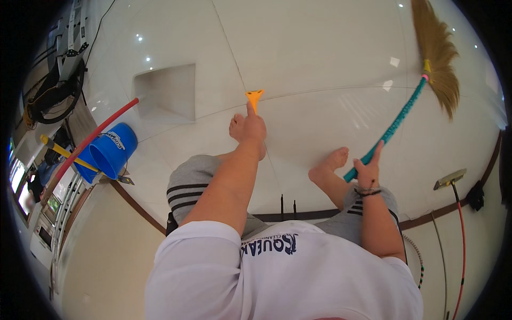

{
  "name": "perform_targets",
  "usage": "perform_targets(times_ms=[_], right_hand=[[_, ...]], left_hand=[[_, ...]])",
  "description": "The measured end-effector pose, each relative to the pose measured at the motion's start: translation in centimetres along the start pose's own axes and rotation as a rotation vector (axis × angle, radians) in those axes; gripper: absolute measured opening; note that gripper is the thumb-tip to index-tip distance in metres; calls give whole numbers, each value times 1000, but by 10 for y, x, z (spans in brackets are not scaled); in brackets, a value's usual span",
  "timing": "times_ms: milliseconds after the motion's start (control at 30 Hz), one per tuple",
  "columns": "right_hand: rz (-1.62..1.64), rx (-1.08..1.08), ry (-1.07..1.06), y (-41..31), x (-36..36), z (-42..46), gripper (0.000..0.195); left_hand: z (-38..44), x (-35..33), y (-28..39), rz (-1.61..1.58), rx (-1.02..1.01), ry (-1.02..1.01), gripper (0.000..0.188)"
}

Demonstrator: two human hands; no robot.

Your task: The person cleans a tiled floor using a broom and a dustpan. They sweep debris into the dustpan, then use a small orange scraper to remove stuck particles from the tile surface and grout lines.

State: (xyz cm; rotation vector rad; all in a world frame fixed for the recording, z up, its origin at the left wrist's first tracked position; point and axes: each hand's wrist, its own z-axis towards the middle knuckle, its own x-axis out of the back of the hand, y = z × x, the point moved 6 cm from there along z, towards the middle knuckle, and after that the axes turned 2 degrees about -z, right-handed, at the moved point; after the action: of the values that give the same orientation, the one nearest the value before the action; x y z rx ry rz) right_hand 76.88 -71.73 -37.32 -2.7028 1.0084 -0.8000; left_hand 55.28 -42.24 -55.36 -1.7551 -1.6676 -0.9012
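Note:
My left hand (254, 127) is closed around the handle of an orange-yellow plastic scraper (254, 97), index finger laid along it. The scraper's wide head points away from me, above the glossy tiled floor (312, 52). On the other side, my right hand (368, 170) grips the teal handle (400, 118) of a soft grass broom near its end, with one finger stretched along the shaft. The broom's tan bristles (436, 52) fan out at the upper right. To the left of my left hand is a pale dustpan (166, 94) with a long red handle (100, 130).
Blue buckets (116, 148) stand at left, a yellow-handled tool (66, 151) across them. Beyond are a black machine with a hose (56, 96) and an aluminium ladder (66, 224). At right, a flat-headed red pole tool (460, 224) leans by the wall near a black bag (476, 196).

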Motion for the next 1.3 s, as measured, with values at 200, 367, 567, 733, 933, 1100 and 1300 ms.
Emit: perform_targets(times_ms=[200, 367, 567, 733, 933, 1100, 1300], right_hand=[[26, 315, 215, -3, 22, 39, 82], [145, 296, 165, -30, 22, 56, 81], [214, 253, 171, -55, 21, 59, 79], [143, 235, 145, -51, 22, 62, 79], [157, 310, 200, -45, 27, 68, 80], [205, 253, 208, -42, 31, 60, 77], [165, 290, 224, -40, 35, 59, 79]], left_hand=[[-2, 33, 79, 277, -135, -142, 55], [52, 61, 132, -9, -216, -166, 52], [14, 7, 49, 536, -140, 84, 48], [72, 48, 136, -43, -268, -94, 54], [74, 51, 153, -22, -346, -113, 56], [57, 30, 131, 53, -338, -165, 59], [95, 62, 166, 14, -330, -114, 59]])
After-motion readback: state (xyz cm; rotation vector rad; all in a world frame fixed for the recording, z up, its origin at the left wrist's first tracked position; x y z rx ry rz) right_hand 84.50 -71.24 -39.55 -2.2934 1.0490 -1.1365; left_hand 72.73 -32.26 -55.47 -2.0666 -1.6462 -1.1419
